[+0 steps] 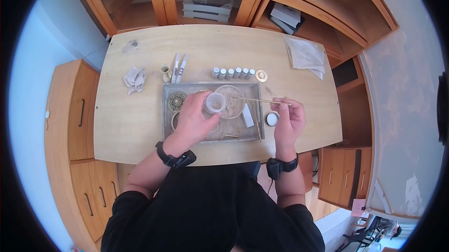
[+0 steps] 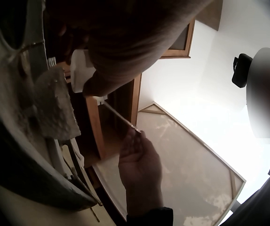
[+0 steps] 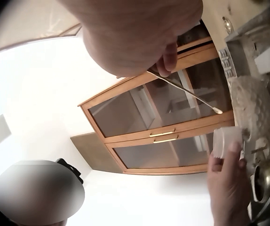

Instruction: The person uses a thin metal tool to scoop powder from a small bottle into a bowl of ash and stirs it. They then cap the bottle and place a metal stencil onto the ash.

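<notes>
The left hand grips a small translucent jar over the left edge of a glass bowl holding greyish powder. Between thumb and fingers the right hand pinches a thin metal stick, whose far end lies over the bowl in the head view. From the right wrist, the small spoon-like tip of the stick shows in the air above the jar, apart from it. The left wrist view shows the pinched stick and part of the jar.
The grey tray also holds a patterned round piece, a white block and thin tools. Several small capped vials stand behind it. An open white-filled container sits right of it; crumpled cloth lies at left.
</notes>
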The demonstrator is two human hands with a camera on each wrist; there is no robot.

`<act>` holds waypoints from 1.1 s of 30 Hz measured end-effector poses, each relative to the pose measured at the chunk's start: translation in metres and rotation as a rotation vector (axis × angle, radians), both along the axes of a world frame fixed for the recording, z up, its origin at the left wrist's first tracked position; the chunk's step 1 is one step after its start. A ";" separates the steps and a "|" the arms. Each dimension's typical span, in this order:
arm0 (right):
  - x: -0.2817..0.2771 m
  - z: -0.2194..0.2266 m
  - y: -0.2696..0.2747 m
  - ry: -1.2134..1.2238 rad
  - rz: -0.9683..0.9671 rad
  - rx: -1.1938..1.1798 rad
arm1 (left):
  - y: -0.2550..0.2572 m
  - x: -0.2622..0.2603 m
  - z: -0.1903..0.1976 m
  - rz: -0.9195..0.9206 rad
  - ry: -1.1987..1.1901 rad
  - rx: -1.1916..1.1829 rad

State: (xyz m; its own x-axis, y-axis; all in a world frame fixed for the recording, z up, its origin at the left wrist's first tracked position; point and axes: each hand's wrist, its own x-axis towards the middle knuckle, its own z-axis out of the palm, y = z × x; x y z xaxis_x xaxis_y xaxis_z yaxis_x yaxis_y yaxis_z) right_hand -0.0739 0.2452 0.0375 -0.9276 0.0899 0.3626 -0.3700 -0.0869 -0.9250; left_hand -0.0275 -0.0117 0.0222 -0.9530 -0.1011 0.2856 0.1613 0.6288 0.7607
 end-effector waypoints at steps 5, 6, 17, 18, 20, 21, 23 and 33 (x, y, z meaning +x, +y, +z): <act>0.004 -0.005 0.009 -0.038 0.033 0.144 | -0.003 0.004 0.000 0.015 -0.043 0.053; 0.005 -0.004 0.010 -0.041 0.040 0.153 | -0.004 0.004 -0.002 0.013 -0.039 0.050; 0.003 -0.012 0.003 -0.111 -0.013 0.048 | -0.005 0.003 -0.008 0.000 0.027 -0.005; 0.001 -0.014 0.004 -0.120 -0.022 0.022 | -0.005 0.002 -0.008 -0.004 0.035 -0.013; -0.003 -0.016 0.006 -0.125 -0.034 -0.054 | -0.005 0.002 -0.007 -0.010 0.035 -0.023; -0.006 -0.017 0.006 -0.122 -0.034 -0.103 | -0.004 0.002 -0.005 -0.011 0.026 -0.026; -0.009 -0.014 0.005 -0.106 -0.025 -0.187 | -0.003 0.001 -0.004 -0.018 0.019 -0.026; -0.001 0.001 -0.021 -0.054 0.124 -0.058 | 0.004 -0.001 -0.002 -0.074 0.020 -0.011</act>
State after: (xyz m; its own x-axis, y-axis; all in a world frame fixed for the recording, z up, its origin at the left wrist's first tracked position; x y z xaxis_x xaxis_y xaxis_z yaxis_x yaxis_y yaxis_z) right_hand -0.0749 0.2242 0.0388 -0.9511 -0.0069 0.3089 -0.3025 -0.1826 -0.9355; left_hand -0.0289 -0.0075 0.0198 -0.9518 -0.0278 0.3055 0.2226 0.6226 0.7502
